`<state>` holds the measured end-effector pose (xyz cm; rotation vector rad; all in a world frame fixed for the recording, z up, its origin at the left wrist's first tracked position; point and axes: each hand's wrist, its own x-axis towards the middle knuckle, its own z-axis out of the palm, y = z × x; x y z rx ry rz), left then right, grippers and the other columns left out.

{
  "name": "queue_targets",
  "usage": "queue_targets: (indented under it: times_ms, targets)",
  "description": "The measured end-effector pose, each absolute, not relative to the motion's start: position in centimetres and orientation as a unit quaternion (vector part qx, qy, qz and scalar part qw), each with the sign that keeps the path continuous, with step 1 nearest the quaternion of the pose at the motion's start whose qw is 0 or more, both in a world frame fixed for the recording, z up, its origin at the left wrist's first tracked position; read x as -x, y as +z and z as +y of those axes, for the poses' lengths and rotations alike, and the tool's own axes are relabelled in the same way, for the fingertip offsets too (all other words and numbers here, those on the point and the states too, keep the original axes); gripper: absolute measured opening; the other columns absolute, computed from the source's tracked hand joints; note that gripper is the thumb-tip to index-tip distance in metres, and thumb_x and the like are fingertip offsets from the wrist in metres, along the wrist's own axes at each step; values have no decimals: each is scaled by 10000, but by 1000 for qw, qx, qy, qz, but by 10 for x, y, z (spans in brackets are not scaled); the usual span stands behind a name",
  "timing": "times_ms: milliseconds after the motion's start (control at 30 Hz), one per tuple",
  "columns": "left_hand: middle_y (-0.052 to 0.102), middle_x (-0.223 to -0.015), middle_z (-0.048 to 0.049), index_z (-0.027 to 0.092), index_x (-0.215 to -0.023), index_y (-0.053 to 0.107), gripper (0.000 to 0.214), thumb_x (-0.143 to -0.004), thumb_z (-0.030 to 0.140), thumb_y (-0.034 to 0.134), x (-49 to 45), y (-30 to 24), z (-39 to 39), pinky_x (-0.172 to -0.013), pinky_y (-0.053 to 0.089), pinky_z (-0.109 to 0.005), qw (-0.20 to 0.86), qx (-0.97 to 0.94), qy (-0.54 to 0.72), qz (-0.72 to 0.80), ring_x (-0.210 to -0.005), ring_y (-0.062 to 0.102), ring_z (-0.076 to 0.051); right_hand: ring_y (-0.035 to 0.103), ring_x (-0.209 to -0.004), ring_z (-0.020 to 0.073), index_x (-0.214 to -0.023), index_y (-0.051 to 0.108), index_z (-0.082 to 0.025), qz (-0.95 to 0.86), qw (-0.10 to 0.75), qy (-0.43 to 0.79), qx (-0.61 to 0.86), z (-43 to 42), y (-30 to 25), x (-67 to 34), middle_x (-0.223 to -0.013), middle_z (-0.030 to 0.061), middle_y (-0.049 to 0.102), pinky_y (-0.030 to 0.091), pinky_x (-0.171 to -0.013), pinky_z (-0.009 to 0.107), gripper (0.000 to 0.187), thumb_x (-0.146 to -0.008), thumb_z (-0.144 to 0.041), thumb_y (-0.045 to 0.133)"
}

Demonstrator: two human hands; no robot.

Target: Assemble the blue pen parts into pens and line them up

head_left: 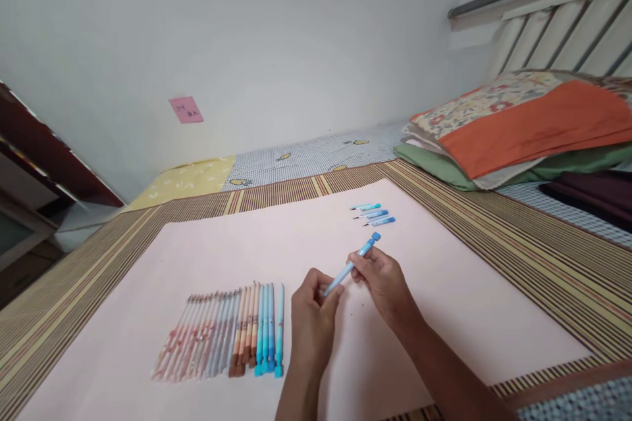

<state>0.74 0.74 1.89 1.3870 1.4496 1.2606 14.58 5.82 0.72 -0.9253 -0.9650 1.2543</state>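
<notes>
So here's where I'm at: I've got one blue pen point(345, 271) held up between both hands, just right of the middle of the frame. My left hand point(313, 319) is pinched around the lower end and my right hand point(382, 283) is gripping it further up, with the capped tip poking out past my fingers toward the upper right. Both hands are closed on it and the pen is off the surface, slanted.

Everything sits on a pink sheet point(444, 316) spread over a striped mat point(543, 256) on the bed. At lower left there's a row of pens point(222, 332) lying side by side, pinkish ones on the left and blue ones on the right end, nearest my left hand. Above my right hand, a bit apart from it, are four short blue pieces point(372, 214) with thin tips, lined up in a little stack of rows.

My read is I'm mid-way through working the two ends of this pen against each other, a twist or a pull, can't honestly tell which. Either one needs the left hand to hold firm while the right does the moving, kept straight along the barrel so nothing bends or pings off across the sheet.

Folded bedding point(518, 125) is piled at upper right, well out of the way.
</notes>
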Motion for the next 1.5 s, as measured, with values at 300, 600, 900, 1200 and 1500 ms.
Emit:
queue_targets:
  times_ms: [300,600,900,1200,1500]
  targets:
    - [553,-632,12,161,-880,613,333,-869,494,616,-14,16,11,-545,338,-251,506,-470,507,516,-538,430,-118,490,-558,116,-683,651,-181,-352,621,588,381,60,6,-147,-589,-10,581,396,-564,274,337,-689,-445,861]
    - [569,-665,13,189,-776,649,219,-911,354,598,-12,19,4,-607,342,-250,289,-594,505,556,-618,468,-129,483,-573,103,-687,652,-165,-327,621,620,350,60,5,-145,-622,-11,581,403,-565,250,335,-713,-434,850]
    - [666,-748,-16,176,-832,647,225,-869,395,680,-20,8,9,-683,461,-257,443,-431,620,483,-661,572,-138,488,-564,107,-655,629,-165,-309,635,617,347,56,6,-135,-582,-14,574,403,-559,254,360,-686,-433,868]
    - [678,-833,-33,214,-911,706,112,-914,299,633,-8,22,0,-729,446,-284,293,-578,566,509,-785,604,-184,454,-572,87,-672,594,-163,-235,608,694,304,54,8,-130,-641,-38,512,367,-517,231,365,-645,-351,905]
    - [661,-714,-12,171,-763,599,247,-844,366,727,-10,14,12,-635,456,-232,530,-340,661,408,-602,547,-106,547,-643,134,-941,726,-161,-308,563,713,284,48,15,-133,-745,13,629,437,-645,300,419,-708,-490,840]
